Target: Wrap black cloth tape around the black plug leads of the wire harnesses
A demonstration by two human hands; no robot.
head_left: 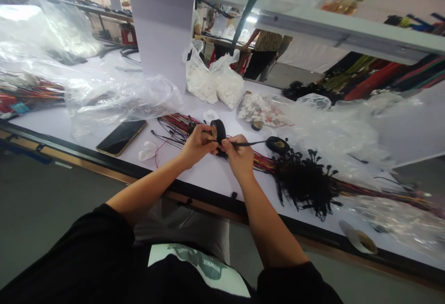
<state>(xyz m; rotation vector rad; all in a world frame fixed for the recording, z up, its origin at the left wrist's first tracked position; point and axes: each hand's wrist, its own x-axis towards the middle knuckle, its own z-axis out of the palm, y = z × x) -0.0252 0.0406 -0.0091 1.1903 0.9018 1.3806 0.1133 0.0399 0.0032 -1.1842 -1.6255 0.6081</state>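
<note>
A roll of black tape stands on edge in my left hand, whose fingers are closed around it. Close beside it, my right hand pinches a thin black cable, which runs to the right. The fingertips of both hands almost meet, hiding where tape and cable come together. Under the hands lies a bundle of red, yellow and black wires. It continues on the right to a thick cluster of black connectors. A second black tape roll lies flat near that cluster.
A phone and a clear plastic bag lie on the left. Bags of white parts stand at the back under a shelf. A tape roll rests by the front edge at right. People are visible beyond the opening.
</note>
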